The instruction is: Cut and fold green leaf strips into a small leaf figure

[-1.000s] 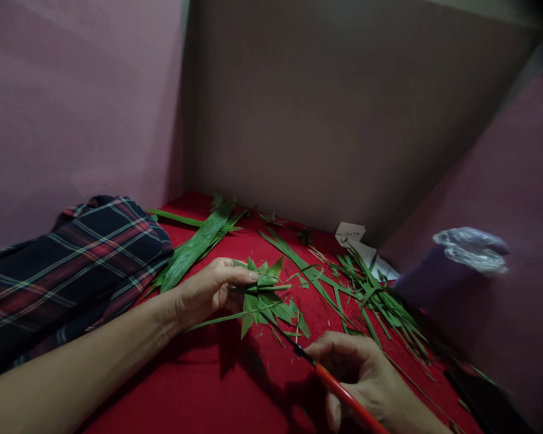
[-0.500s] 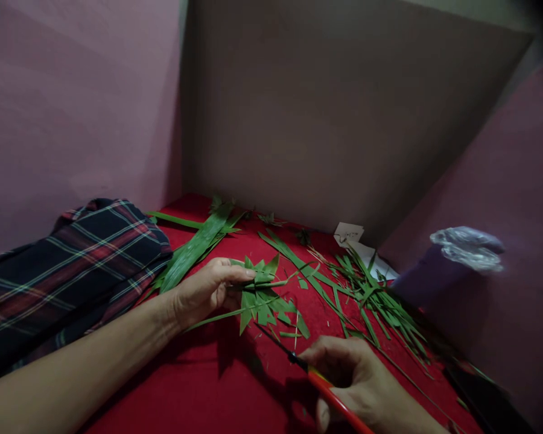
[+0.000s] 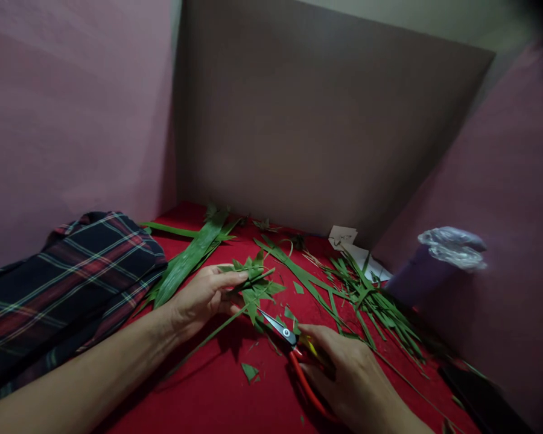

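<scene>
Between the thumb and fingers of my left hand (image 3: 208, 290) is a folded green leaf piece (image 3: 257, 288) with pointed, star-like tips. A thin leaf strip (image 3: 208, 335) trails from it toward me. My right hand (image 3: 350, 367) is closed round red-handled scissors (image 3: 286, 333), whose blades point up and left. The blade tips are close to the lower points of the leaf piece; I cannot tell whether they touch. Small leaf scraps (image 3: 250, 372) lie on the red cloth (image 3: 199, 398) below.
Broad green leaves (image 3: 192, 256) lie at the back left beside a plaid cloth (image 3: 81, 265). A heap of narrow leaf strips (image 3: 380, 301) is on the right, near white paper (image 3: 364, 259). A clear plastic-wrapped item (image 3: 452, 246) stands by the right wall.
The scissors have turned, showing their pivot and red handle loop. A leaf scrap now lies on the cloth below. The leaf piece has tilted in my left hand.
</scene>
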The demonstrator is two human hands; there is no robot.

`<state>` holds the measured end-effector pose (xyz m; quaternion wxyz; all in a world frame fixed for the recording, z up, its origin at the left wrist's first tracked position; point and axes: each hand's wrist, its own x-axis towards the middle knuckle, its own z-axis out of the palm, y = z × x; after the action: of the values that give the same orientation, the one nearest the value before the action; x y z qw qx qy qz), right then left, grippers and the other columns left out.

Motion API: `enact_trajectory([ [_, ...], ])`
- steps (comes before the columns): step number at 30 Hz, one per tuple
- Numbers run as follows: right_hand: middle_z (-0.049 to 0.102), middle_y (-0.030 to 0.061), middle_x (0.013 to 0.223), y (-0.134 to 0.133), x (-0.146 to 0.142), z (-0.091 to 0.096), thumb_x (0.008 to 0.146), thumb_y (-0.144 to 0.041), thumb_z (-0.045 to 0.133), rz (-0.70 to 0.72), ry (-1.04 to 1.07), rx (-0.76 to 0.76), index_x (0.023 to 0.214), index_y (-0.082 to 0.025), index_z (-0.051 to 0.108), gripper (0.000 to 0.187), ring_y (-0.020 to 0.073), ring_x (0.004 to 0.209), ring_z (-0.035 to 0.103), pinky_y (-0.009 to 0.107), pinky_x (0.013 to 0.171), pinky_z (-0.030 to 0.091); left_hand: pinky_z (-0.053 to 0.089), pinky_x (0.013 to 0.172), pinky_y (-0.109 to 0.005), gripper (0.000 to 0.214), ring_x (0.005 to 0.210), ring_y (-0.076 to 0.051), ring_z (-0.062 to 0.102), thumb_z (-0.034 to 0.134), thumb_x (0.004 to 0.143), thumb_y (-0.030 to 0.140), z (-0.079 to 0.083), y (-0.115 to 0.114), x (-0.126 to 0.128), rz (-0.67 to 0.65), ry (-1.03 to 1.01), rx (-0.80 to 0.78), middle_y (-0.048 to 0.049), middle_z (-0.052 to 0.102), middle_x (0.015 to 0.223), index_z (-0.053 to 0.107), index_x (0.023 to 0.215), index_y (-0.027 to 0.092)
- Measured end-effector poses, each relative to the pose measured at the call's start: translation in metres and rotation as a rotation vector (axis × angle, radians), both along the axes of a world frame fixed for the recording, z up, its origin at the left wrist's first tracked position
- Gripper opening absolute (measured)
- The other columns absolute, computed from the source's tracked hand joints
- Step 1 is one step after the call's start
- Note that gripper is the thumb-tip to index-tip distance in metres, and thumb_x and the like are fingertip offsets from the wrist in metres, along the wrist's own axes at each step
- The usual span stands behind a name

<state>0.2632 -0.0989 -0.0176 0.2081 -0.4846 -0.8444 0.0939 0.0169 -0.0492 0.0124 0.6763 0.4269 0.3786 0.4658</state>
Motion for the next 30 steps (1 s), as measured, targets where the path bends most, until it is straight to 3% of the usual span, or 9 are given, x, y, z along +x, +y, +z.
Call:
enact_trajectory([
  [6, 0.065, 0.0062, 0.084, 0.002, -0.002, 0.000, 0.074, -0.018, 0.056, -0.044, -0.028, 0.093, 0.102, -0.021, 0.058, 0.028, 0.0209, 0.070, 0.062, 0.034, 0.065, 0.048, 0.048, 0.046, -0.021, 0.015, 0.053, -0.012, 0.058, 0.067, 0.068, 0.026, 0.006, -0.003, 0.003, 0.050, -0.014, -0.041, -0.0037, 0.064, 0.066, 0.061, 0.073, 0.013],
  [16, 0.063, 0.0053, 0.087, 0.003, -0.003, -0.003, 0.077, -0.017, 0.055, -0.081, 0.000, 0.097, 0.108, -0.022, 0.055, 0.031, 0.0209, 0.074, 0.061, 0.035, 0.066, 0.048, 0.052, 0.048, -0.023, 0.011, 0.053, -0.013, 0.062, 0.068, 0.066, 0.016, 0.008, -0.005, 0.007, 0.195, -0.038, -0.111, -0.0049, 0.068, 0.070, 0.062, 0.075, 0.013],
  [19, 0.061, 0.0050, 0.084, 0.004, -0.003, -0.003, 0.080, -0.017, 0.054, -0.088, -0.002, 0.119, 0.100, -0.022, 0.059, 0.021, 0.0204, 0.074, 0.059, 0.035, 0.066, 0.047, 0.054, 0.049, -0.025, 0.016, 0.055, -0.014, 0.063, 0.069, 0.065, 0.016, 0.005, -0.005, 0.008, 0.210, -0.048, -0.131, -0.0062, 0.069, 0.076, 0.062, 0.079, 0.014],
  [25, 0.058, 0.0075, 0.087, 0.006, -0.003, 0.006, 0.085, -0.020, 0.049, -0.074, 0.212, 0.289, 0.094, -0.019, 0.060, 0.014, 0.0200, 0.081, 0.055, 0.034, 0.071, 0.045, 0.055, 0.060, -0.028, 0.012, 0.065, -0.017, 0.066, 0.066, 0.070, 0.019, 0.003, -0.006, 0.009, 0.154, -0.068, -0.011, -0.0083, 0.070, 0.080, 0.062, 0.079, 0.012],
  [30, 0.058, 0.0069, 0.082, 0.006, -0.002, 0.013, 0.086, -0.018, 0.048, -0.056, 0.326, 0.334, 0.089, -0.017, 0.061, 0.014, 0.0191, 0.077, 0.054, 0.033, 0.070, 0.044, 0.054, 0.053, -0.025, 0.013, 0.059, -0.015, 0.065, 0.068, 0.067, 0.014, 0.005, -0.005, 0.012, 0.269, -0.047, 0.052, -0.0030, 0.069, 0.072, 0.059, 0.076, 0.015],
])
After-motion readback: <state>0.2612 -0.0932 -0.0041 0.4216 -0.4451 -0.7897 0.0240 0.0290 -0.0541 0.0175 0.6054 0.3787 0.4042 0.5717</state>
